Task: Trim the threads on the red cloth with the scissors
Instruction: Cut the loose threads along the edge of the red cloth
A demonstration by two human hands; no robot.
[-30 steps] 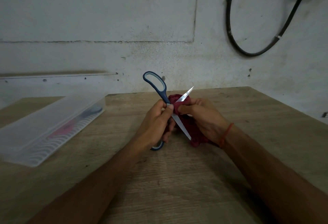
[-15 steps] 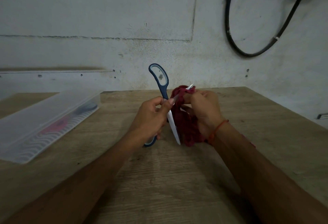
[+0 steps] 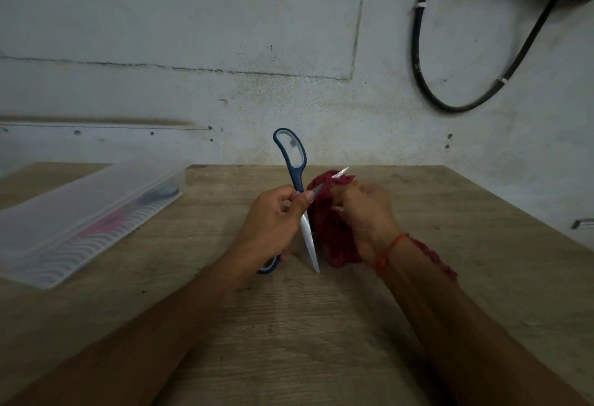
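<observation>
Wooden worktop (image 3: 289, 325) below: left hand (image 3: 273, 222) grips the wide-open scissors (image 3: 307, 229), right hand (image 3: 366, 213) pinches the red cloth (image 3: 324, 222), lifted upright since 1 second ago; 1 blade crosses its top edge, seemingly ready to snip.

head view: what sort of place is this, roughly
Probably a plain workshop or utility room: a wooden table, a stained concrete wall with a black cable looped on it, and a clear plastic storage box.
</observation>
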